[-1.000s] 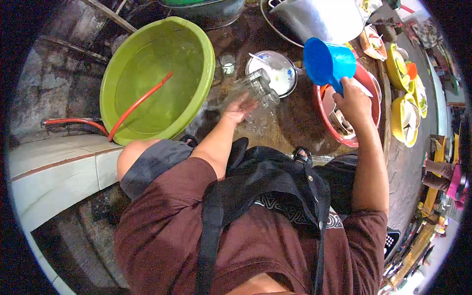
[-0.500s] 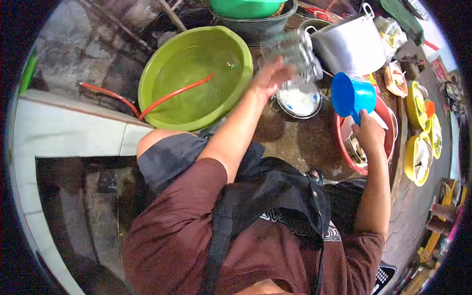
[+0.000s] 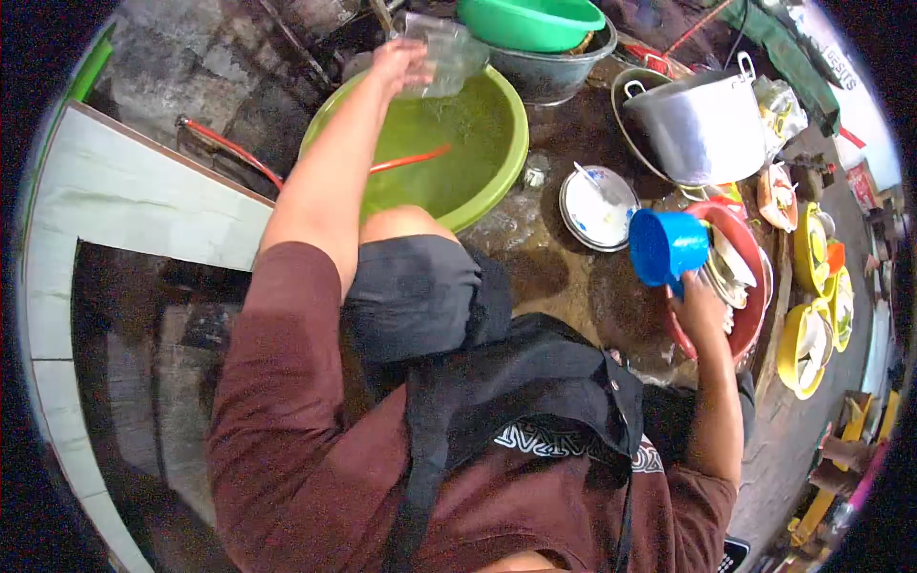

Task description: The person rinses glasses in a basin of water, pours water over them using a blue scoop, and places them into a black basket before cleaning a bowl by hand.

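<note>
1. Left hand [image 3: 401, 65] grasps blurred clear glassware [image 3: 447, 59] over the round olive-green plastic tub [image 3: 517, 158], perhaps so drips land inside.
2. Right hand [image 3: 699, 307] grips a blue plastic dipper [image 3: 669, 246] by its handle, leaving the opening unobstructed.

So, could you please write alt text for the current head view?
A person's left hand holds clear glasses by a yellow-green tub's far rim; the right hand grips a blue dipper beside a red basin of dishes. Stacked plates lie between tub and basin, a metal pot beyond.
</note>
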Demonstrator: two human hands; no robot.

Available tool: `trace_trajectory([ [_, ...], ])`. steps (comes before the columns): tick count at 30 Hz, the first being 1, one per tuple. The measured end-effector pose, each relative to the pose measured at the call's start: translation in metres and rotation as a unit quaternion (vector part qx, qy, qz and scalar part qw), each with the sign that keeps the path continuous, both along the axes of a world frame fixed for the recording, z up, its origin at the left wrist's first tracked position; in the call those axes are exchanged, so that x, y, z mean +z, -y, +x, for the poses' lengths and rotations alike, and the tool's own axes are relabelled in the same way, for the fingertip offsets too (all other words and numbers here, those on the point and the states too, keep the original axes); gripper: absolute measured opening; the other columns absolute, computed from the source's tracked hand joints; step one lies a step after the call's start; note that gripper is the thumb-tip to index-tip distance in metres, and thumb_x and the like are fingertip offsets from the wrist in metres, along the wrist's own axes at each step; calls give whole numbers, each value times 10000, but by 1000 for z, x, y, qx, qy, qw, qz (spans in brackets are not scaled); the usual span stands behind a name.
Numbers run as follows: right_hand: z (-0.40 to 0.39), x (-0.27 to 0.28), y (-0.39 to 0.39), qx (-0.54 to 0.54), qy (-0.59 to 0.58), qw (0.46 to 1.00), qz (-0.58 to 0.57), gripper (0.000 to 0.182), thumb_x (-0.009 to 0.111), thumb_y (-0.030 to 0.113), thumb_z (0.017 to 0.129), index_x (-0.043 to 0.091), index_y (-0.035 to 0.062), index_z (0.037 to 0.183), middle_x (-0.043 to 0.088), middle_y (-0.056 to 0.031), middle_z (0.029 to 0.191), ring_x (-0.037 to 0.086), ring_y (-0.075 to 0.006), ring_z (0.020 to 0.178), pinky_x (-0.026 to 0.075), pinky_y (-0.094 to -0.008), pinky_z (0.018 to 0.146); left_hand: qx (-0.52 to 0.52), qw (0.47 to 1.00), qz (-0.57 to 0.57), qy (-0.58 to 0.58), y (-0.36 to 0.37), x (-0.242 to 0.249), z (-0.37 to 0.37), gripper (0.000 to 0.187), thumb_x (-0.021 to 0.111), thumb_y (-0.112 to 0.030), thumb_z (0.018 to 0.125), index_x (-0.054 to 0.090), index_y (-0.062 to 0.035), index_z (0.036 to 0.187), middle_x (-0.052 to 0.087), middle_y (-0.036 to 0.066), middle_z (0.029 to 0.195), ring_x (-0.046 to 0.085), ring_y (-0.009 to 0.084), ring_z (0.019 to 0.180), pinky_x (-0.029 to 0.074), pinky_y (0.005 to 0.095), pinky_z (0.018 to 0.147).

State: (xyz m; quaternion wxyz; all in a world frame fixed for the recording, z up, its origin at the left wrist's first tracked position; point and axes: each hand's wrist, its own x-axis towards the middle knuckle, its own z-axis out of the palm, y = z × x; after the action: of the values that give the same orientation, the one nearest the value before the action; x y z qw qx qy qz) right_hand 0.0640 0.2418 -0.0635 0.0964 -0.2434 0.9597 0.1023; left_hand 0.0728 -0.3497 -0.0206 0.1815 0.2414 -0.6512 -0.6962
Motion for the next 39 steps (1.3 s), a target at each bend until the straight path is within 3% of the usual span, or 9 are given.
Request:
trace_trajectory([
  [2, 7, -1, 8, 57, -2, 998, -1, 341, 516, 259, 782, 386, 108, 1059, 592, -163, 736, 587, -344, 674, 439, -445, 555, 82, 996, 31, 19, 16, -48, 8, 280, 528, -26, 770, 426, -13, 1031, 522, 161, 948, 574, 306, 722, 539, 429, 510],
  [10, 7, 4, 94, -16, 31, 999, 17, 426, 524, 302, 780, 368, 137, 1140, 591, -191, 752, 574, -373, 670, 430, -469, 587, 204, 956, 181, 111, 31, -217, 17, 261, 568, -47, 732, 448, -70, 962, 515, 112, 941, 541, 264, 664, 498, 438, 522],
  [13, 4, 13, 156, 29, -14, 992, -119, 398, 491, 291, 810, 354, 160, 1160, 592, -198, 784, 570, -390, 698, 424, -484, 572, 277, 943, 165, 89, 37, -259, 21, 91, 602, -33, 645, 553, -44, 721, 568, 105, 723, 537, 203, 632, 461, 408, 558],
  [17, 0, 14, 250, 167, -52, 957, -230, 385, 517, 248, 786, 382, 156, 1136, 591, -175, 695, 575, -361, 594, 448, -442, 526, 259, 936, -51, 234, 24, -250, 34, 127, 579, -20, 640, 593, -25, 766, 598, 140, 710, 579, 209, 687, 456, 375, 605],
  [22, -8, -14, 347, 227, -20, 966, -123, 392, 451, 120, 793, 386, 67, 1176, 618, -124, 786, 611, -281, 621, 469, -386, 514, 258, 828, -231, 441, 24, -309, 32, 380, 504, -205, 757, 491, -3, 1078, 523, 221, 1066, 556, 316, 916, 454, 393, 708],
  [30, -4, -62, 405, 297, 38, 953, 41, 368, 416, 102, 805, 390, 21, 1164, 617, -120, 816, 614, -242, 750, 484, -345, 598, 223, 900, -242, 285, 10, -318, 45, 469, 499, -415, 763, 507, -91, 1102, 525, 146, 1101, 500, 297, 990, 377, 392, 850],
  [36, -26, -68, 395, 326, 75, 915, -224, 288, 528, 170, 772, 493, -8, 995, 602, -127, 698, 599, -190, 566, 436, -302, 463, 37, 855, -355, 376, 4, -294, 56, 346, 498, -331, 748, 565, -72, 966, 556, 154, 1020, 532, 314, 927, 412, 412, 768],
  [38, -29, -35, 386, 38, 449, 805, -385, 236, 553, 219, 772, 512, 5, 861, 545, -61, 607, 484, -111, 420, 343, -244, 370, -14, 836, -397, 378, 2, -277, 54, 310, 497, -303, 743, 585, -66, 921, 566, 156, 993, 543, 319, 907, 424, 419, 741],
  [39, -28, -17, 376, 24, 474, 775, -417, 210, 545, 218, 780, 504, 17, 826, 507, -28, 586, 426, -86, 399, 303, -220, 356, -33, 829, -417, 372, 0, -267, 53, 293, 497, -289, 740, 595, -62, 899, 572, 157, 980, 549, 322, 896, 430, 422, 727],
])
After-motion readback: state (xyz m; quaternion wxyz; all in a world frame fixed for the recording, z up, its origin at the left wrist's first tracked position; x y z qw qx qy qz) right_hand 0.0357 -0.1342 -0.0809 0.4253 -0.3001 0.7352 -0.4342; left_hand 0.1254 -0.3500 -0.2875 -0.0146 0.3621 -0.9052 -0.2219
